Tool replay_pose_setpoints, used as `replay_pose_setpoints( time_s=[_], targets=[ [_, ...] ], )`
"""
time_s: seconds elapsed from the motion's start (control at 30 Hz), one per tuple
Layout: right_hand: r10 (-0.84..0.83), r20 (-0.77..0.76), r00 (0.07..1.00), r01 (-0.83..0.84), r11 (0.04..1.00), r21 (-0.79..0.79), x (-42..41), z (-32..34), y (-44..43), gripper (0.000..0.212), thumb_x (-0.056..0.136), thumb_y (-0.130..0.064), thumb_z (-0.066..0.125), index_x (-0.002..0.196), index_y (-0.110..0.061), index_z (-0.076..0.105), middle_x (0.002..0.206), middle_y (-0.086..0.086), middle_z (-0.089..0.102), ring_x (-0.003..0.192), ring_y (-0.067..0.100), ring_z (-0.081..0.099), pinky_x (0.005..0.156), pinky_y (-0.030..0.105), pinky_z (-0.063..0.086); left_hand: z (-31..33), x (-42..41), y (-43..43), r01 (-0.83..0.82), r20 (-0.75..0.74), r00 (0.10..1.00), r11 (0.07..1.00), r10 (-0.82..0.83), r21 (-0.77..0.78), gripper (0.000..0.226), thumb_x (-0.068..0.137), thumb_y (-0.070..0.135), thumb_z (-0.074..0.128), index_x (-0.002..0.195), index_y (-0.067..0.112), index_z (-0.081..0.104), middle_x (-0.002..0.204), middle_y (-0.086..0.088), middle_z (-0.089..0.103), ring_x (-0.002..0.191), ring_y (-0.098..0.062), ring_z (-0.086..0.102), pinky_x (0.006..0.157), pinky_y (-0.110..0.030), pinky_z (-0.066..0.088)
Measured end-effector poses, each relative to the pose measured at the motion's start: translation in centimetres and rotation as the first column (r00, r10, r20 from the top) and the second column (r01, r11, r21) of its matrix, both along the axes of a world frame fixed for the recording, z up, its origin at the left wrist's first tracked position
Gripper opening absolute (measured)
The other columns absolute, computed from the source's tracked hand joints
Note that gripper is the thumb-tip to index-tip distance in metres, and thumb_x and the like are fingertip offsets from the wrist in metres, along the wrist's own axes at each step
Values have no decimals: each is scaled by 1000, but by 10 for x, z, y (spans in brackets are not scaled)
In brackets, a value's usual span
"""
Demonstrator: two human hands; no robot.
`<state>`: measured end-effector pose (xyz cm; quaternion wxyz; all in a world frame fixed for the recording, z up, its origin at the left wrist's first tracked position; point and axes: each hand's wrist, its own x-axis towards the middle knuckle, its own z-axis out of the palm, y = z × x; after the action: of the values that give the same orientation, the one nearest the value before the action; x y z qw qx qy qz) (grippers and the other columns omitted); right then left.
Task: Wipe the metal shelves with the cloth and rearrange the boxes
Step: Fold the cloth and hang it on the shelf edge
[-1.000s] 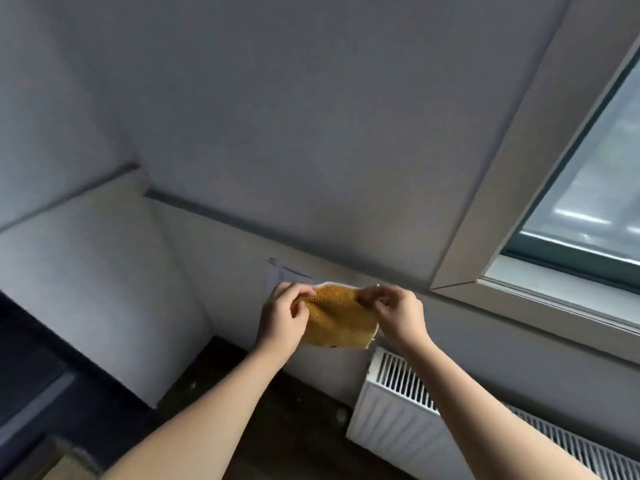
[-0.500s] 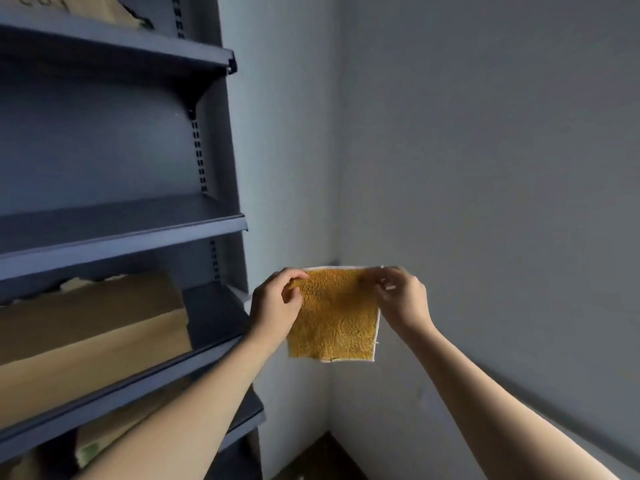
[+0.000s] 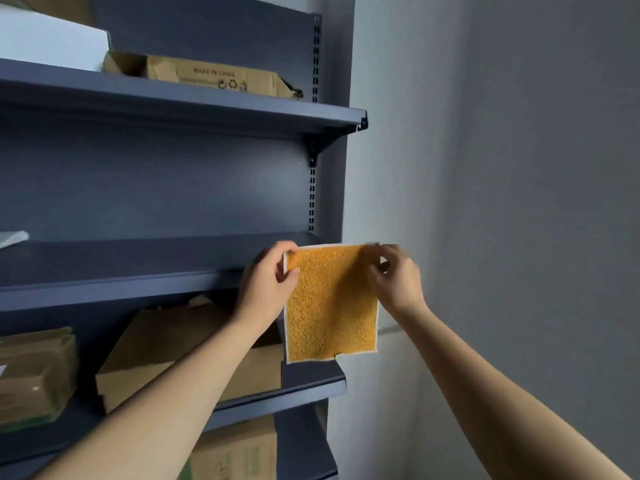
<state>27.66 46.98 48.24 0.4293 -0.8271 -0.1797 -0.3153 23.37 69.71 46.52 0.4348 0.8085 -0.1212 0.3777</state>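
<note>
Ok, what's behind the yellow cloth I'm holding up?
The middle shelf runs behind the cloth, its right end covered; the lower shelf shows just beneath it.

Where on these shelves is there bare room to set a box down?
The middle shelf is bare between the pale wrapper at left and the left hand holding the cloth. Crowded: top shelf with its flattened carton, lower shelf with cardboard boxes.

The right hand (image 3: 394,282) is blurred, and the left forearm (image 3: 207,368) hides part of a cardboard box (image 3: 145,344).

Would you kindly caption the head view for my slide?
Left hand and right hand hold an orange cloth before metal shelves.
</note>
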Motion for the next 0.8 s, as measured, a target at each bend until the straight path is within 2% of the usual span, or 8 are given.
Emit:
replay_pose_setpoints(
  time_s=[0.07,0.17,0.27,0.37,0.47,0.53,0.67,0.8],
  targets=[
    [21,6,1000,-21,1000,-2,19,11,6,32,92,-6,62,121,-16,71,122,0,64,93,11,59,87,24,50,14,11,5,-76,25,997,995,74,59,30,94,18,67,110,41,55,93,4,61,83,-17,61,65,-32,53],
    [54,8,998,-54,998,-25,48,26,14,35,90,-7,63,123,-15,71,122,2,65,95,16,62,91,30,53,34,30,6,-174,80,983,975,164,139,25,93,11,67,104,32,58,88,10,54,75,-8,52,60,-17,39],
    [67,-18,998,-68,991,-113,73,33,20,38,90,-11,63,128,-12,68,126,6,65,104,26,66,94,34,53,48,55,7,-252,16,967,936,256,246,16,93,7,66,94,23,64,103,6,56,93,-12,54,67,-10,35],
    [80,-91,993,-100,964,-247,91,32,28,40,96,-20,61,135,-12,63,135,7,60,114,29,62,99,38,52,50,80,11,-302,-95,932,893,350,333,16,93,8,66,103,20,69,113,3,55,108,-14,53,83,-18,38],
    [71,-159,985,-130,910,-394,107,24,34,43,101,-35,55,141,-18,57,145,5,53,122,27,58,103,38,50,48,94,12,-309,-162,898,848,410,431,25,96,11,64,121,14,68,125,0,54,118,-16,52,90,-18,36],
    [57,-202,978,-149,866,-476,116,20,37,46,103,-43,49,143,-20,54,150,4,49,126,26,56,104,38,48,47,102,11,-310,-206,869,819,451,484,26,98,14,61,123,12,69,128,-1,55,120,-18,53,94,-22,39],
    [55,-245,968,-180,831,-527,128,15,37,46,103,-50,41,133,-22,62,148,6,49,122,27,57,102,39,49,49,114,14,-334,-304,776,769,553,545,22,100,23,54,110,20,74,130,9,57,117,-16,55,102,-40,39],
    [26,-225,974,-152,811,-565,130,17,39,47,103,-54,40,115,-20,70,141,7,49,120,30,54,103,48,48,54,114,16,-317,-325,724,712,608,626,31,102,27,44,118,26,71,142,11,50,129,-18,46,100,-44,27]
  ],
)
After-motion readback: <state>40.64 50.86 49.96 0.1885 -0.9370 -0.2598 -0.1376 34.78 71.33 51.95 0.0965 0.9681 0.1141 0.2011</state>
